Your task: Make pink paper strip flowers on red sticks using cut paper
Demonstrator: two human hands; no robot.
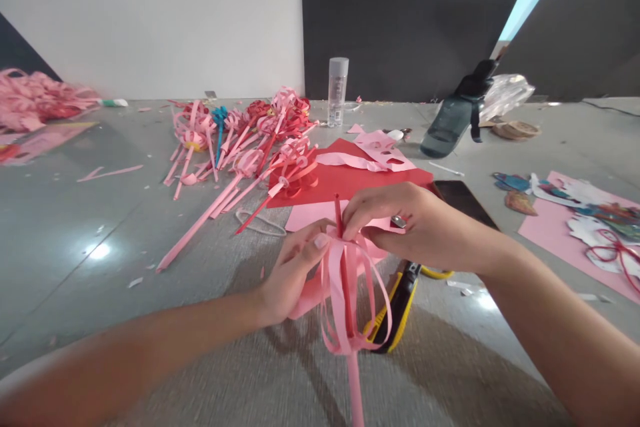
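Note:
Between my hands stands a pink paper lantern point(344, 300), its thin strips bowed out like a cage around a red rolled paper stick point(337, 213). A pink paper tube point(355, 387) runs down from its base. My left hand point(300, 267) pinches the top band of the lantern between thumb and fingers. From the other side, my right hand point(395, 220) has its fingertips closed on the top band beside the red stick. Just behind the lantern lies a yellow and black box cutter point(400, 313), partly hidden.
Beyond my hands lie red paper sheets point(345, 183), pink scraps point(380, 147) and a phone point(463, 200). Finished paper flowers point(250, 127) are heaped at the back left. A clear bottle point(338, 93) stands upright; a dark water bottle point(450, 120) leans. Paper cut-outs point(590, 213) lie right.

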